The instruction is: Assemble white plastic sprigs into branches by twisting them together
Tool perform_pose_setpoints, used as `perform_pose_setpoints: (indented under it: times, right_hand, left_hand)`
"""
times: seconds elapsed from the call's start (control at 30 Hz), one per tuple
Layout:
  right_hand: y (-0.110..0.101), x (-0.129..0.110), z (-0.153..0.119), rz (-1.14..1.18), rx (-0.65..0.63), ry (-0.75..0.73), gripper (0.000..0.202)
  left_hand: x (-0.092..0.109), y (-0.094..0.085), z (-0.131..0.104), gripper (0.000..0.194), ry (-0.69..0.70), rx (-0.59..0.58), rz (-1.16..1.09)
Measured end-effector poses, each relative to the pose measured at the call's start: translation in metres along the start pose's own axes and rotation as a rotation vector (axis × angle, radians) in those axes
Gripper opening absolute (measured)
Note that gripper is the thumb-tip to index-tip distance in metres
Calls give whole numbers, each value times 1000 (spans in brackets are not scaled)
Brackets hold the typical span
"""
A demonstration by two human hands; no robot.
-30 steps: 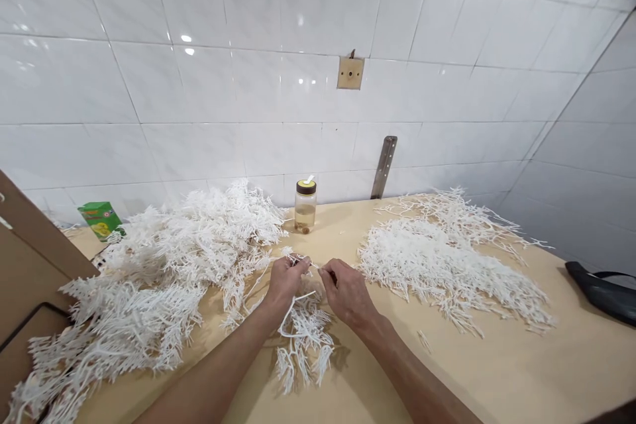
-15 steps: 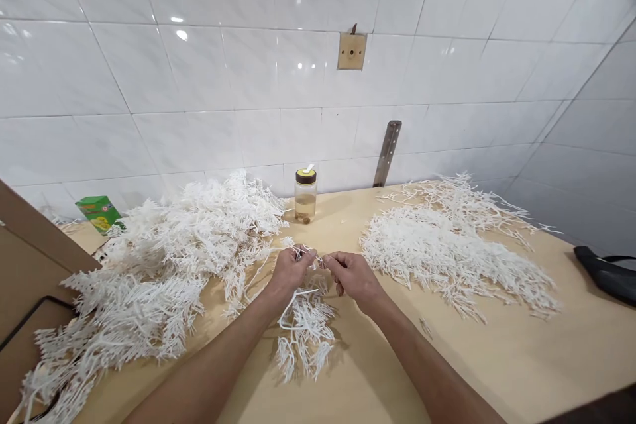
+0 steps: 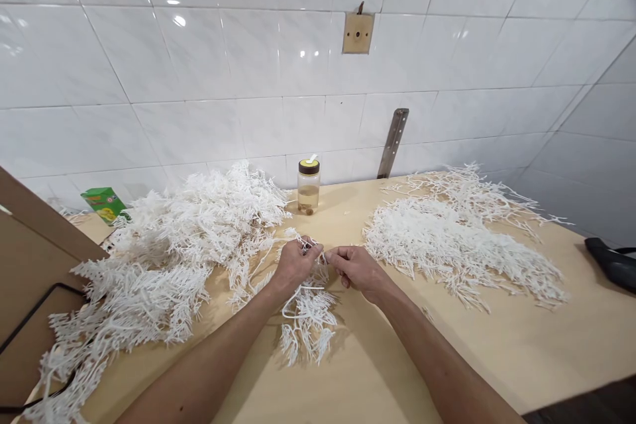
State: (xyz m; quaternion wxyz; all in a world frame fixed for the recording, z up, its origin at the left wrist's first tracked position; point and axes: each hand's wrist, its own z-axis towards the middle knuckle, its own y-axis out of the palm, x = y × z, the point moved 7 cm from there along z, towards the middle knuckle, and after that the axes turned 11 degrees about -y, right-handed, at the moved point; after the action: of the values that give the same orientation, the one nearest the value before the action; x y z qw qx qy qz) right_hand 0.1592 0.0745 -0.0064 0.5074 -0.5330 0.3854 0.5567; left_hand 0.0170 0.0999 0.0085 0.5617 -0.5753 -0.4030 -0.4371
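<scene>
My left hand (image 3: 297,264) is closed around a white branching plastic sprig (image 3: 309,321), whose feathery ends hang below the hand to the table. Thumb and forefinger of my right hand (image 3: 356,269) are pinched together just right of my left fingertips, at the sprig's upper end. What exactly the right fingers grip is too small to make out. A large heap of white sprigs (image 3: 199,218) lies to the left, its near strands reaching toward my left hand. Another flatter pile of white pieces (image 3: 447,242) spreads out on the right.
A jar (image 3: 309,195) of pale liquid with a dark-rimmed yellow lid stands behind my hands. A green box (image 3: 104,204) and a brown cardboard panel (image 3: 40,238) are at left. A metal strip (image 3: 394,144) leans on the tiled wall; a black object (image 3: 610,265) lies far right.
The view has tilted down and shifted slightly, so the scene sits higher in the picture. Both hands remain close together at the sprig, with only small finger movement.
</scene>
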Motion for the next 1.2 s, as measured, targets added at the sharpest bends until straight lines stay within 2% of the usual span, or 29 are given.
perform_pose_setpoints:
  times: [0.13,0.3,0.53,0.63,0.7,0.8,0.87,1.0,1.07,1.13,1.2]
  right_hand:
    - [-1,2,0,-61,5,-17,36]
    - [-1,0,1,-166,10,-40,25]
    - [0,-20,-2,-512,-10,-198,16]
    - [0,-19,-2,-547,49,-189,13]
    - [-4,-19,1,-600,125,-194,10]
    - [-21,-16,4,-755,271,-141,5]
    - [-42,-16,3,-798,374,-92,6]
    - [-99,-25,-10,-767,639,-117,11]
    - [-121,-34,-19,-814,773,-159,17]
    - [-126,-41,-24,-849,826,-206,23]
    - [-114,-43,-22,-795,737,-231,26]
  left_hand:
    - [3,-1,-2,26,24,31,107]
    - [5,0,-5,26,4,14,119]
    - [2,-2,-3,23,-67,41,133]
    - [-2,-1,-5,23,-130,31,69]
    - [5,0,-11,24,-93,46,13]
    - [25,-4,-21,25,55,90,-51]
    - [30,-5,-22,28,77,80,-99]
    - [6,2,-8,37,-209,-96,-281]
    - [-5,5,-3,40,-310,-155,-360]
    - [-10,9,-1,43,-350,-190,-416]
    - [-8,11,-2,44,-352,-215,-457]
